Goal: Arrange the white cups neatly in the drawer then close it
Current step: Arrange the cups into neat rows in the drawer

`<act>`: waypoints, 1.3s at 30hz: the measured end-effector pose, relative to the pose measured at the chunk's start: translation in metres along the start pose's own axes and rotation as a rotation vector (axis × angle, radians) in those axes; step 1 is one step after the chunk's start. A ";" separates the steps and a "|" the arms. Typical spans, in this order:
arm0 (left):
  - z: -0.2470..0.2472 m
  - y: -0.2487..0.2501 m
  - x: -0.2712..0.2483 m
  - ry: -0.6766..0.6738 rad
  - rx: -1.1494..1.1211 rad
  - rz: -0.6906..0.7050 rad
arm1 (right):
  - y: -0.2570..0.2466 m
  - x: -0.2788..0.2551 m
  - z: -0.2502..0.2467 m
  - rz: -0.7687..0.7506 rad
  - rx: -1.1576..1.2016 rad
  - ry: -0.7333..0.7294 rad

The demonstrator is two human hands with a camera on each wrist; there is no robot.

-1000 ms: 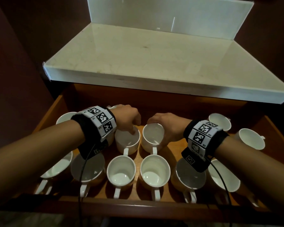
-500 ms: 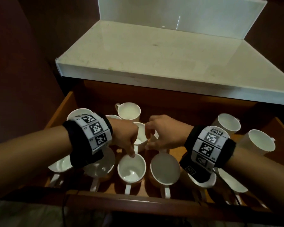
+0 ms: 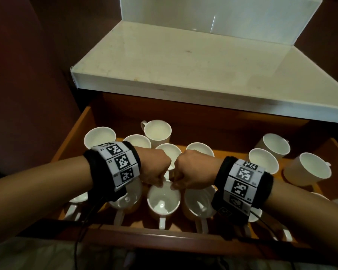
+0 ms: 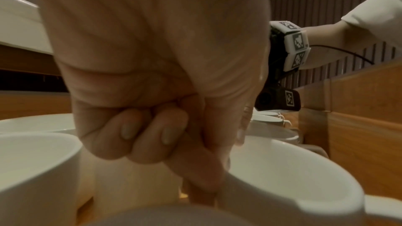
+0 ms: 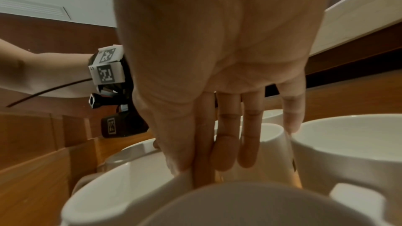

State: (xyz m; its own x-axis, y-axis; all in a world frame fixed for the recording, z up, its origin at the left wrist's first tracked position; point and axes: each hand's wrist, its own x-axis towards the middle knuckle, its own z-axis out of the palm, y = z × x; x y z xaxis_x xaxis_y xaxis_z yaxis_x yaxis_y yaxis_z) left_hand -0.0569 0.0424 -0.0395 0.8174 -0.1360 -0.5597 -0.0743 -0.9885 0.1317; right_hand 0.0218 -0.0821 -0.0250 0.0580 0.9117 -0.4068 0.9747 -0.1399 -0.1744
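Several white cups stand upright in the open wooden drawer, handles mostly toward me. My left hand and right hand meet knuckle to knuckle over the front-middle cup. Each pinches that cup's far rim. In the left wrist view, thumb and forefinger of the left hand nip the rim of this cup, the other fingers curled. In the right wrist view, the right hand nips the same cup, its other fingers hanging straight.
Front-row cups flank the pinched cup closely. Behind stand a second-row cup and a back cup. Loosely placed cups sit at the right. A white stone countertop overhangs the drawer's back.
Both hands left the two second-row cups and drew back toward me. They now meet on the far rim of the front-middle cup.
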 end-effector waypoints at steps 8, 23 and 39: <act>-0.002 -0.002 0.002 -0.035 0.027 0.021 | 0.003 0.003 0.002 -0.016 0.001 -0.027; -0.035 -0.034 -0.006 0.218 -0.075 -0.148 | 0.026 0.000 -0.026 0.126 0.112 0.230; -0.049 -0.128 0.032 0.323 -0.310 -0.390 | 0.037 0.121 -0.063 0.393 0.252 -0.031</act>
State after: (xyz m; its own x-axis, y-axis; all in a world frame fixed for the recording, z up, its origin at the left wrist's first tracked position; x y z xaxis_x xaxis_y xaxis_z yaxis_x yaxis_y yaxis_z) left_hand 0.0069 0.1673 -0.0347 0.8869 0.3083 -0.3442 0.3969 -0.8895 0.2262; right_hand 0.0785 0.0474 -0.0238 0.4024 0.7591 -0.5117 0.7969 -0.5656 -0.2124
